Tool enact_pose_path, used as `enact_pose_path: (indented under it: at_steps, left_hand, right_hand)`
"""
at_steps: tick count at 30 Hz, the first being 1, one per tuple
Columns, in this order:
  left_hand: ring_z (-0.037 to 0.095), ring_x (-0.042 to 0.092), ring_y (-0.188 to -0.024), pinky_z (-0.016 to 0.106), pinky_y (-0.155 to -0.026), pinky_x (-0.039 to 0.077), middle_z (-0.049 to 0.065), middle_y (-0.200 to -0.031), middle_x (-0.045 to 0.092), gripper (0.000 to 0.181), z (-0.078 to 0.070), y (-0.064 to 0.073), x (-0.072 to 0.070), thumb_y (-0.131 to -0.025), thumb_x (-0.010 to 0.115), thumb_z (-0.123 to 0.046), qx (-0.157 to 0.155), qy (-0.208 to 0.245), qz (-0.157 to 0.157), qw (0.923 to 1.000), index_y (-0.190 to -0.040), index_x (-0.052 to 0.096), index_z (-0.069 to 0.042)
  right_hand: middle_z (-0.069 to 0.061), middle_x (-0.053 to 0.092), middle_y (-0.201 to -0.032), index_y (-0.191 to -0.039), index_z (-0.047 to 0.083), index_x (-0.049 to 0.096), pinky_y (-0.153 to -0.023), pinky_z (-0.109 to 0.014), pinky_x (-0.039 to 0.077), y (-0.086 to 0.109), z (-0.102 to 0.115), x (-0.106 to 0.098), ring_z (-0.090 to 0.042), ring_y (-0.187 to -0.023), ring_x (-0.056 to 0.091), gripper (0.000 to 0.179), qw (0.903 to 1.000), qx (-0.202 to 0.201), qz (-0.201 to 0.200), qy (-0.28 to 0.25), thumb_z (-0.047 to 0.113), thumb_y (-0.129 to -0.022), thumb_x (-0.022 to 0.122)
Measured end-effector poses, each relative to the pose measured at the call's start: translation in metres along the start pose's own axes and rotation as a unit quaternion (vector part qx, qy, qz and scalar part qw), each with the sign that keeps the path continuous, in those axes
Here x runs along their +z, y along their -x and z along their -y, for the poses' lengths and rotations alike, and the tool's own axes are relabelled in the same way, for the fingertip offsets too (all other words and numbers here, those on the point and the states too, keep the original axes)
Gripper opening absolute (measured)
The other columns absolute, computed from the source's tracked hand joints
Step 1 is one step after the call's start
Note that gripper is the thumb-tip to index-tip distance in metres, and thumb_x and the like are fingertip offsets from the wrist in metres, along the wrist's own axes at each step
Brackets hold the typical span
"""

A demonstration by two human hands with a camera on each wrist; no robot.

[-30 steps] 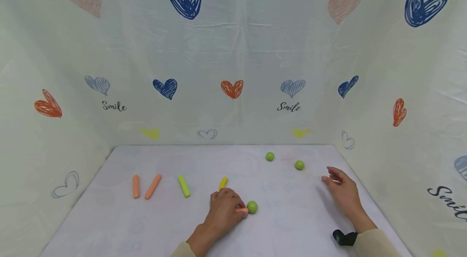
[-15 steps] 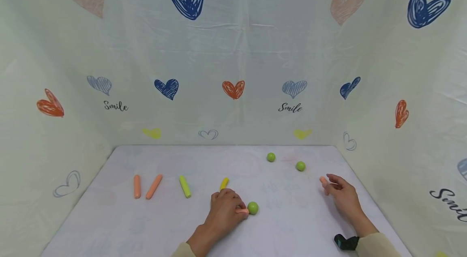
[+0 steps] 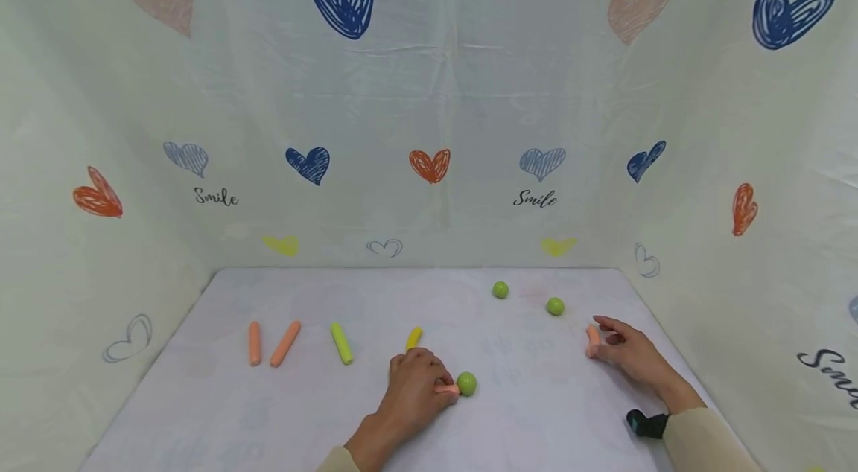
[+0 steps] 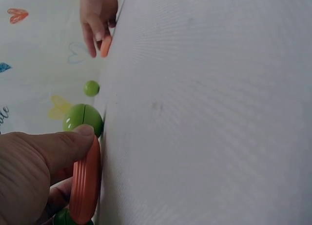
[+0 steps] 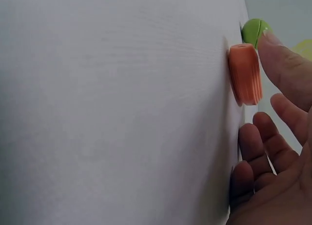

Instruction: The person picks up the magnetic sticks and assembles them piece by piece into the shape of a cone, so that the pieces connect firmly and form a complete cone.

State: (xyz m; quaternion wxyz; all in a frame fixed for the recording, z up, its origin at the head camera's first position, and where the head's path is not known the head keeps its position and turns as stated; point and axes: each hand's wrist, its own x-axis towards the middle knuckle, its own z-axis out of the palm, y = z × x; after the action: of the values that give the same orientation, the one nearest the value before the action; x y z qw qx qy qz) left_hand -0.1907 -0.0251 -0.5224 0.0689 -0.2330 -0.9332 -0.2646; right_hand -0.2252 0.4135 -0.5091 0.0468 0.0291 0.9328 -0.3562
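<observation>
In the head view my left hand (image 3: 418,386) pinches a short orange ridged stick (image 3: 447,388) low over the white table. The left wrist view has the thumb on the end of this curved piece (image 4: 85,181), with a seamed green ball (image 3: 467,383) right beside that end. Part of another green thing (image 4: 63,216) shows behind the fingers. On the right, a second orange ridged stick (image 5: 245,74) stands against the tabletop. My right hand (image 3: 628,353) is beside it, thumb close along its side and the other fingers loosely spread away from it.
Left on the table lie two orange sticks (image 3: 254,344) and a yellow-green stick (image 3: 341,343). Just behind the left hand is a yellow stick (image 3: 414,338). Two green balls (image 3: 555,306) sit toward the back right. Printed curtains (image 3: 429,85) enclose the table.
The second orange stick has come into view by my right hand, which has turned and lowered slightly beside it. The left hand keeps its pinch in nearly the same spot.
</observation>
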Motion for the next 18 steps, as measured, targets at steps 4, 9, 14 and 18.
enact_pose_path:
  at_steps: [4,9,14,18]
  left_hand:
    - [0.017,0.057,-0.112,0.052,-0.098,0.039,-0.013,-0.097,0.067,0.015,-0.0010,0.0008,0.0015,-0.087,0.087,-0.038,0.000,-0.004,0.000,1.0000,-0.084,0.079,-0.027]
    - [0.016,0.057,-0.112,0.053,-0.099,0.039,-0.012,-0.098,0.068,0.015,-0.0020,0.0012,0.0013,-0.087,0.087,-0.038,-0.002,-0.007,0.002,1.0000,-0.084,0.079,-0.027]
    - [0.016,0.057,-0.112,0.053,-0.100,0.039,-0.012,-0.098,0.068,0.015,-0.0022,0.0010,0.0000,-0.087,0.086,-0.039,-0.004,-0.005,0.004,1.0000,-0.085,0.079,-0.026]
    - [0.017,0.057,-0.113,0.054,-0.100,0.039,-0.012,-0.098,0.068,0.015,-0.0017,0.0008,-0.0001,-0.088,0.086,-0.039,-0.007,-0.006,0.005,0.9999,-0.085,0.079,-0.025]
  right_hand:
    - [-0.023,0.055,-0.140,-0.157,0.000,0.042,-0.089,-0.039,0.043,-0.0049,-0.0003,-0.0033,-0.033,-0.117,0.051,0.090,0.9996,0.009,0.022,0.013,0.044,-0.090,0.083]
    - [-0.015,0.056,-0.118,-0.154,-0.001,0.048,-0.082,-0.037,0.040,-0.0075,0.0005,-0.0052,-0.030,-0.107,0.048,0.086,0.9991,0.019,0.037,0.012,0.043,-0.089,0.084]
    - [-0.017,0.057,-0.124,-0.153,0.000,0.048,-0.086,-0.039,0.042,-0.0069,0.0019,-0.0069,-0.031,-0.110,0.049,0.085,0.9987,0.017,0.047,0.012,0.044,-0.089,0.084]
    - [-0.023,0.055,-0.135,-0.155,0.001,0.047,-0.095,-0.048,0.044,-0.0070,0.0030,-0.0077,-0.036,-0.119,0.048,0.087,0.9983,0.012,0.056,0.007,0.044,-0.088,0.085]
